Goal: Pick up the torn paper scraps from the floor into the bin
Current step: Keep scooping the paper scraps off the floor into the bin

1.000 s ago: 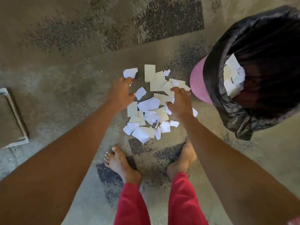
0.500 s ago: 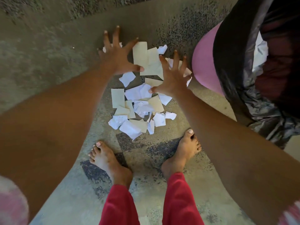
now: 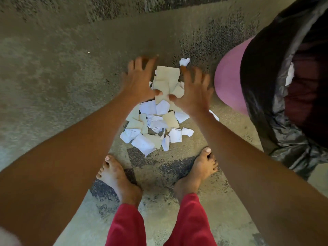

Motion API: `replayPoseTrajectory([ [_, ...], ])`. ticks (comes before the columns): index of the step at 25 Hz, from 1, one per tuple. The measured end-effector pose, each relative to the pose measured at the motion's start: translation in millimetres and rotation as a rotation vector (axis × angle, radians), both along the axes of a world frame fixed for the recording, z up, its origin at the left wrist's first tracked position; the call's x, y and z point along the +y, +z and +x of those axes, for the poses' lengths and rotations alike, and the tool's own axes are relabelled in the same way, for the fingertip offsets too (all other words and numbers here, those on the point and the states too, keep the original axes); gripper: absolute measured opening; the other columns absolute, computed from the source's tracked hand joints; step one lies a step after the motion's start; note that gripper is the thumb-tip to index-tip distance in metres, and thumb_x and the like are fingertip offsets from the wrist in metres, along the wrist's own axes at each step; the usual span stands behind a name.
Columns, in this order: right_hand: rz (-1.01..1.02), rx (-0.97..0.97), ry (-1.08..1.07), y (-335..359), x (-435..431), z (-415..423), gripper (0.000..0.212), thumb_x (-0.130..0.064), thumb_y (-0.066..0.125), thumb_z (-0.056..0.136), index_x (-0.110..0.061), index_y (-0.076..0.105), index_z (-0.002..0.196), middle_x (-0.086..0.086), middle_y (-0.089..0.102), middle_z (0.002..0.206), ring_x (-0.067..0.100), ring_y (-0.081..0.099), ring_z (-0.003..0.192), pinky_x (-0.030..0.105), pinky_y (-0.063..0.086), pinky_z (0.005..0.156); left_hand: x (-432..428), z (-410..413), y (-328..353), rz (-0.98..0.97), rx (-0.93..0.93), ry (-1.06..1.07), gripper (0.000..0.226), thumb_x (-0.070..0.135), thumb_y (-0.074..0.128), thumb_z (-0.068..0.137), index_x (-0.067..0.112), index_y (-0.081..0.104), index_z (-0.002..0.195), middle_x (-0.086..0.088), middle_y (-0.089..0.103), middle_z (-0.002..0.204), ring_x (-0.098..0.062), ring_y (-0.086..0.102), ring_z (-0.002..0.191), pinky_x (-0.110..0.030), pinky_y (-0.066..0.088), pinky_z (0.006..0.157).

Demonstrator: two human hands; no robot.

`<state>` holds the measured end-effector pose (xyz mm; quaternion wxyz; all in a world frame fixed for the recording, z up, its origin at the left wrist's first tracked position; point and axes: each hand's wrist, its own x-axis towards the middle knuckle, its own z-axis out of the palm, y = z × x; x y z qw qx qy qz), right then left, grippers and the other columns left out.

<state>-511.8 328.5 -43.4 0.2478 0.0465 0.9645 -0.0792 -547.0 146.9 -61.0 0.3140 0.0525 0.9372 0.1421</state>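
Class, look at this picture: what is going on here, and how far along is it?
A barefoot person bends over a pile of torn paper scraps on the floor. The left hand and right hand are spread open above the pile's far end, holding nothing. The pink bin with a black liner stands to the right and already holds some scraps. Most remain on the floor.

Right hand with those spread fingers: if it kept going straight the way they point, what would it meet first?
Probably the small crumpled white paper scrap just beyond the right hand, then bare floor; height above the floor is unclear.
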Motion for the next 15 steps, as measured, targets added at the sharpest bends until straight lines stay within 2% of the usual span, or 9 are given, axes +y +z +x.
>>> replayPoseTrajectory([
  [1, 0.013, 0.004, 0.031, -2.2, -0.2, -10.2, 0.099, -0.069, 0.068, 0.061, -0.032, 0.03, 0.144, 0.005, 0.03, 0.151, 0.033, 0.031, 0.132, 0.053, 0.039, 0.093, 4.6, -7.6, 0.3, -0.014, -0.017, -0.019, 0.116, 0.059, 0.081, 0.058, 0.031, 0.015, 0.149, -0.018, 0.027, 0.146, -0.04, 0.029, 0.13, -0.06, 0.041, 0.096],
  [3, 0.027, -0.059, 0.121, -9.4, -0.5, -26.9, 0.1, -0.072, 0.064, 0.061, -0.033, 0.027, 0.146, 0.003, 0.019, 0.158, 0.035, 0.021, 0.14, 0.064, 0.029, 0.1, 17.0, -15.6, 2.6, -0.067, -0.055, -0.108, 0.118, 0.065, 0.079, 0.054, 0.038, 0.014, 0.148, -0.017, 0.019, 0.15, -0.04, 0.023, 0.134, -0.062, 0.039, 0.096],
  [6, 0.041, -0.133, 0.198, -18.2, 2.8, -28.7, 0.101, -0.077, 0.06, 0.06, -0.036, 0.026, 0.146, 0.001, 0.008, 0.161, 0.037, 0.011, 0.144, 0.08, 0.014, 0.1, 28.0, -5.8, 5.7, -0.121, -0.052, -0.197, 0.107, 0.066, 0.079, 0.052, 0.044, 0.025, 0.142, -0.014, 0.016, 0.152, -0.038, 0.022, 0.135, -0.059, 0.036, 0.093],
  [8, -0.006, -0.132, 0.167, -18.8, 5.6, -12.1, 0.101, -0.077, 0.063, 0.056, -0.035, 0.03, 0.142, 0.003, 0.01, 0.16, 0.038, 0.014, 0.142, 0.079, 0.021, 0.098, 26.4, 9.6, 6.5, -0.128, -0.026, -0.209, 0.101, 0.06, 0.081, 0.052, 0.043, 0.031, 0.137, -0.013, 0.02, 0.151, -0.037, 0.026, 0.132, -0.055, 0.037, 0.091],
  [11, -0.053, -0.167, 0.117, -13.8, 7.7, 20.7, 0.106, -0.075, 0.069, 0.051, -0.035, 0.03, 0.141, 0.006, 0.009, 0.158, 0.037, 0.015, 0.14, 0.072, 0.035, 0.092, 24.3, 32.9, 8.2, -0.18, 0.0, -0.273, 0.097, 0.055, 0.083, 0.053, 0.035, 0.033, 0.134, -0.015, 0.023, 0.147, -0.036, 0.029, 0.128, -0.053, 0.04, 0.087],
  [15, 0.0, -0.281, 0.179, -9.3, 4.9, 54.2, 0.113, -0.06, 0.08, 0.054, -0.037, 0.018, 0.146, 0.009, -0.001, 0.159, 0.037, 0.006, 0.143, 0.072, 0.036, 0.093, 20.4, 50.9, 10.4, -0.225, 0.002, -0.304, 0.089, 0.043, 0.084, 0.06, 0.029, 0.034, 0.133, -0.017, 0.028, 0.142, -0.035, 0.033, 0.125, -0.052, 0.043, 0.086],
])
